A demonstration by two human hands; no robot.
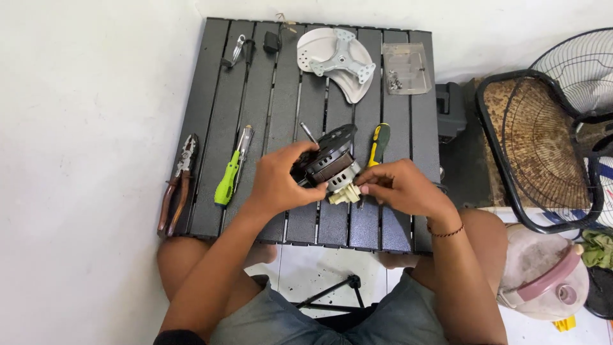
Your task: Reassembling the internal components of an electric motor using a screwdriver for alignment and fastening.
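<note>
Over the middle of the slatted black table (255,96), near its front edge: a fan motor (332,163), dark round casing, thin steel shaft poking up and to the left, pale cream plastic block at its lower end. Left hand (278,182) wrapped around the casing from the left, fingers curled over the dark body, holding it clear of the slats. Right hand (402,188) pinched shut on the cream block, fingertips closed tight around a small part there; exactly what sits between them too small to tell.

Probably dense and heavy for its size, rigid, metal core inside. Casing the safe place to grip, as done here. Shaft likely smooth and slippery, poor for holding. Cream block and any thin wires likely brittle, to be handled lightly.

Just behind the right hand, a yellow-and-black screwdriver (378,144). To the left, a green screwdriver (230,171), then pliers (181,182) at the table's left edge. At the back, a white fan housing plate (338,61) and a clear tray (407,68) with screws. On the floor to the right, a rusty fan grille (543,150).
</note>
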